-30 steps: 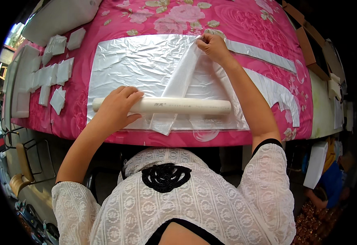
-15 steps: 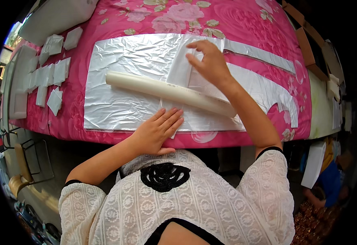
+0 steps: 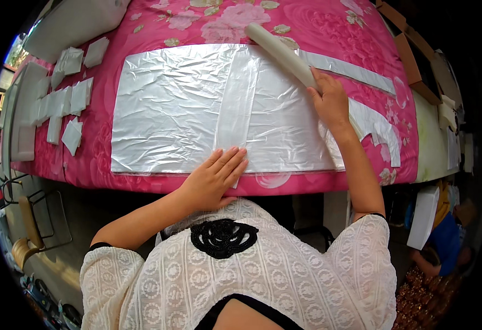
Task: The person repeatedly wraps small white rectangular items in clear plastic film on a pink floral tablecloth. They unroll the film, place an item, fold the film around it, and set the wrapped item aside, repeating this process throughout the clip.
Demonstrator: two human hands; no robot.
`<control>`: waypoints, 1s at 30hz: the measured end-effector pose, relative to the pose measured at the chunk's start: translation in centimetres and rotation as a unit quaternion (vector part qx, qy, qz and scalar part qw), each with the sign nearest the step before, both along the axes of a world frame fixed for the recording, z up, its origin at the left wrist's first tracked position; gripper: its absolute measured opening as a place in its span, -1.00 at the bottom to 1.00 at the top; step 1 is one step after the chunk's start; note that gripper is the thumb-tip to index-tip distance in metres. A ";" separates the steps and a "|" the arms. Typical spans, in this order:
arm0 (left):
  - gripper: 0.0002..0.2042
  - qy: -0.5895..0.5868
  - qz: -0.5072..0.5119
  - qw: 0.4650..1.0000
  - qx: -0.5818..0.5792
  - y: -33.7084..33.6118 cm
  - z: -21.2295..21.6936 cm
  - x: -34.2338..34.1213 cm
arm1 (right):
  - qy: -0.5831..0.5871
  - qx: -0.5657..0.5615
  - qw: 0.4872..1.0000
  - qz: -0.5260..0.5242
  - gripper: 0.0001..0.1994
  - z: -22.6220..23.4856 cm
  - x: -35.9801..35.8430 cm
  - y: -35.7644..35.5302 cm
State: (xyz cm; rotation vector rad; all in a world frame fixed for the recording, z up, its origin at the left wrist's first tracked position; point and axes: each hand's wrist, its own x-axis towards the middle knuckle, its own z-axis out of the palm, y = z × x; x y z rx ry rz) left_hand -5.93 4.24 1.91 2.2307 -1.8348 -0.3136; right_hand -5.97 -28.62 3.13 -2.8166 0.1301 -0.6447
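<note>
A stack of thin, wrinkled silvery plastic sheets [image 3: 164,110] lies flat before me. A translucent plastic strip [image 3: 235,99] runs across it from far to near edge. My left hand [image 3: 216,176] rests flat on the strip's near end, fingers stretched out. My right hand [image 3: 331,102] is closed round a long whitish tube [image 3: 285,55]. That tube slants over the stack's right part, its far end beyond the back edge; the hand and forearm hide part of its near end. Two strap-like silvery plastic pieces, one far [image 3: 351,75] and one near [image 3: 387,132], extend at the right.
A pink flowered cloth [image 3: 329,27] covers the table. Several small white folded packets [image 3: 62,102] lie at the left, beside white foam boxes [image 3: 78,25]. An open cardboard box [image 3: 417,69] stands at the right edge. Below right, another person's arm [image 3: 428,264] shows.
My right hand has taken hold of the tube, which has moved from across the middle to the far right. The strip now lies uncovered and flat. My left hand has stayed in place.
</note>
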 end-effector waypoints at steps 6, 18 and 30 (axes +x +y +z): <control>-0.44 -0.107 0.062 0.992 -0.029 -0.5 -2.0 -3.1 | 0.058 0.053 0.968 0.237 -0.49 0.9 -1.1 8.5; -0.43 0.064 0.025 0.996 -0.056 0.3 -0.5 -1.9 | -0.030 -0.003 0.987 0.160 -0.55 -1.2 11.3 6.9; -0.74 0.017 -0.091 0.977 -0.192 3.5 -1.2 1.7 | 0.121 0.164 0.895 0.398 -0.51 -1.0 -3.5 12.2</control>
